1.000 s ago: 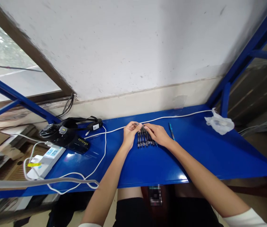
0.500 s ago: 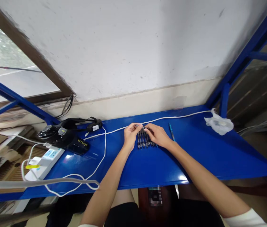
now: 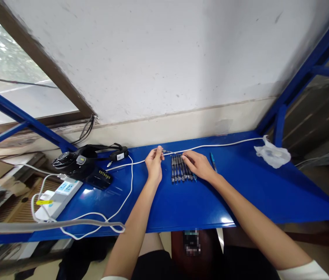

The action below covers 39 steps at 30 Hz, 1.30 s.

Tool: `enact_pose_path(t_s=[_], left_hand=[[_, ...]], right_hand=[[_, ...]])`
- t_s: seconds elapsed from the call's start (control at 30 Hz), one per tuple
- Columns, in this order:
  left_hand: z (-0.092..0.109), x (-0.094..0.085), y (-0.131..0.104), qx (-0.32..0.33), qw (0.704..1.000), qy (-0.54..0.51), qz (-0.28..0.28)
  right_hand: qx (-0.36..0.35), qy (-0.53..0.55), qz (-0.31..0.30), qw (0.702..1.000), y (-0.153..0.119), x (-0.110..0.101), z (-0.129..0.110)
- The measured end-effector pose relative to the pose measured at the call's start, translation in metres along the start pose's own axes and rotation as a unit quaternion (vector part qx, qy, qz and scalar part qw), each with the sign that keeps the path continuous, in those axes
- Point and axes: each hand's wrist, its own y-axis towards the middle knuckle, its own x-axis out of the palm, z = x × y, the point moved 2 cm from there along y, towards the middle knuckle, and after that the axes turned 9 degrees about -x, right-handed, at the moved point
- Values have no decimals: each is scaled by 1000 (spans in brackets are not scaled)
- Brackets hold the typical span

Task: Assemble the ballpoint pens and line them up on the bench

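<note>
Head view: your two hands pinched one slim pen piece (image 3: 167,151) beyond a row of pens (image 3: 178,171).
Your left hand (image 3: 154,165) was clamped on the piece's left end and your right hand (image 3: 198,166) closed its fingertips at the thin right end, the hands slightly apart; whether it was one part or two could not be told. The row lay side by side on the blue surface (image 3: 187,208), about eight, the rightmost with a blue tip; your right hand partly hid them, leaving the count uncertain. One blue pen (image 3: 213,160) lay alone to the right. You also had one crumpled white bag (image 3: 272,154) at far right and one white power strip (image 3: 60,197) at left.
</note>
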Motion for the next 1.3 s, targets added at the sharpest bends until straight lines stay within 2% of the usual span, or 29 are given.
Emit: enact_pose_path(t_s=[0.1, 0.5, 0.77, 0.83, 0.93, 1.07, 1.2, 1.3], left_hand=[[3, -2, 1, -1, 1000, -12, 8], [0, 1, -1, -7, 1000, 4, -22], [-2, 0, -1, 15, 998, 60, -26], [-3, 2, -3, 12, 995, 89, -44], [-6, 9, -8, -9, 985, 127, -114], [-10, 19, -18, -41, 975, 113, -187], [-12, 22, -21, -46, 976, 84, -195], [-11, 20, -18, -39, 982, 58, -175]], right_hand=[[5, 3, 5, 1000, 0, -1, 1], [0, -1, -5, 1000, 1, 0, 0], [-5, 0, -10, 1000, 0, 0, -1], [-8, 6, -13, 1000, 0, 1, -1], [-12, 18, -12, 1000, 0, 1, -1], [-10, 31, -5, 999, -1, 2, 0], [25, 40, -4, 999, -2, 5, 4], [47, 43, 3, 998, -3, 6, 6]])
